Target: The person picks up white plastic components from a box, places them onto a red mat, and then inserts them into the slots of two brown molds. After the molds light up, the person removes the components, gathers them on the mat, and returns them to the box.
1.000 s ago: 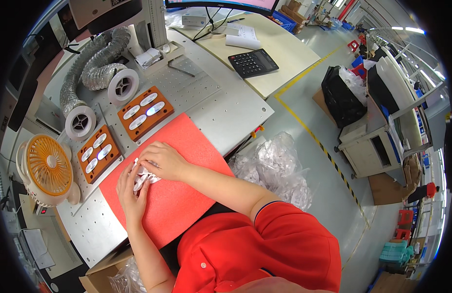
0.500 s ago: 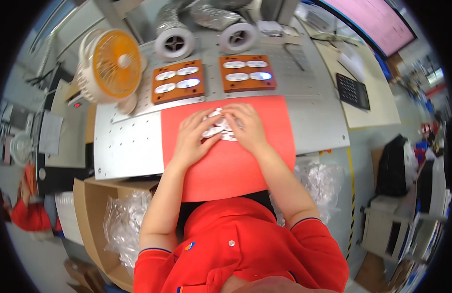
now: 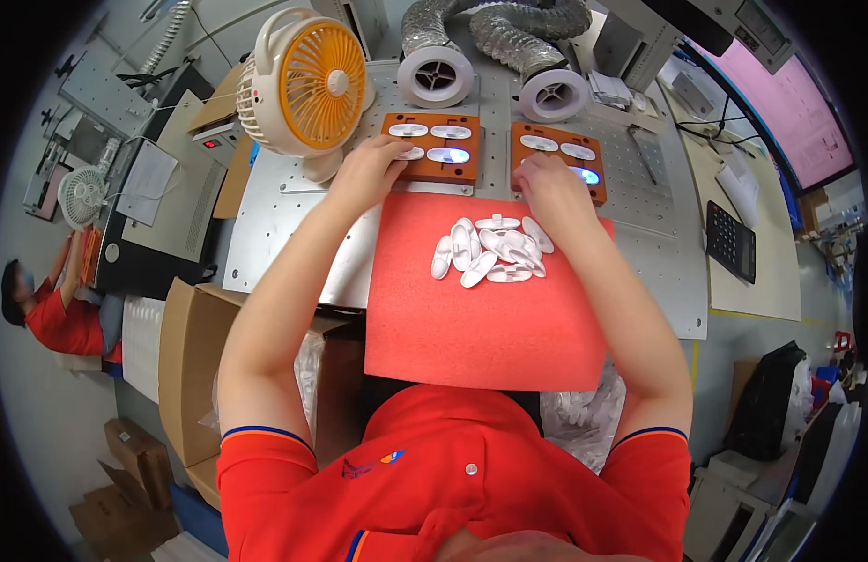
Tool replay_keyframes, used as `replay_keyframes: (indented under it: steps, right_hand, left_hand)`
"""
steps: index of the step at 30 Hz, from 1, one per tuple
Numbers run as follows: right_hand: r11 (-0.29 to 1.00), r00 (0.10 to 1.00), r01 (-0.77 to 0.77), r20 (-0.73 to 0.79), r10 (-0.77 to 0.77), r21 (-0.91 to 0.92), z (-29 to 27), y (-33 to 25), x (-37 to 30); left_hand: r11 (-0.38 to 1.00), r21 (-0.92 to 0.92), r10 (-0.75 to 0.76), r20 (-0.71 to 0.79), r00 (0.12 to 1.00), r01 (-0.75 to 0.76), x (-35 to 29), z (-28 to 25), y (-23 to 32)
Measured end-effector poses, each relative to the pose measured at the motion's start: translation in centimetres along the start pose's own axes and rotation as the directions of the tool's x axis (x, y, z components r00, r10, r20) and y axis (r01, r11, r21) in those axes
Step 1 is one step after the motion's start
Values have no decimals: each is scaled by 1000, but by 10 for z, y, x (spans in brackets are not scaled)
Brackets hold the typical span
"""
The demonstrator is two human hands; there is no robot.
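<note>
My left hand (image 3: 366, 176) reaches to the left orange-brown fixture block (image 3: 466, 172), its closed fingertips on the white oval plastic piece (image 3: 412, 154) in the lower-left slot. At the right fixture block (image 3: 519, 139), my right hand (image 3: 558, 193) has its fingers closed over the lower-left slot, covering whatever lies there. Each block carries white ovals, and the lower-right one in each glows bluish. Between my forearms, a loose heap of several white oval pieces (image 3: 495, 246) lies on the red foam sheet (image 3: 452, 337).
Beyond the blocks stand two round duct mouths (image 3: 436, 77) on silver hoses. An orange and cream fan (image 3: 327, 84) is at the left, a black calculator (image 3: 731, 242) at the right. A cardboard box (image 3: 185, 375) sits below the table's left edge. A co-worker (image 3: 64, 314) sits far left.
Both hands have left the heap of white ovals and moved apart, up to the two fixture blocks. The heap now lies uncovered and more spread out. The view has shifted.
</note>
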State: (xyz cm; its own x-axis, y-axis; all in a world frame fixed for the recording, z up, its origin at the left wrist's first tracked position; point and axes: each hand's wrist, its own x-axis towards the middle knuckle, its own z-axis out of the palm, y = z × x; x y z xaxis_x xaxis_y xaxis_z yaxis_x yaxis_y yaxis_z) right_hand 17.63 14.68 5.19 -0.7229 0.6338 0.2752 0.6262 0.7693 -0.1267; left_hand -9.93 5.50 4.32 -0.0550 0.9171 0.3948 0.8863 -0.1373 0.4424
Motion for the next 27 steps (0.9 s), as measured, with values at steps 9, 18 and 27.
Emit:
replay_keyframes:
  steps: [9,18,27]
  right_hand:
    - [937,938,-181,232,255,-297,9,2,60]
    - [978,996,-77,28,84,-195,32,44,79]
    - [993,993,-110,27,111,-31,7,9,34]
  left_hand:
    - [980,99,129,361,924,-175,57,-8,-28]
    - [921,305,83,458,885,-244,89,9,-33]
    - [979,136,127,183,975,-153,66,5,-47]
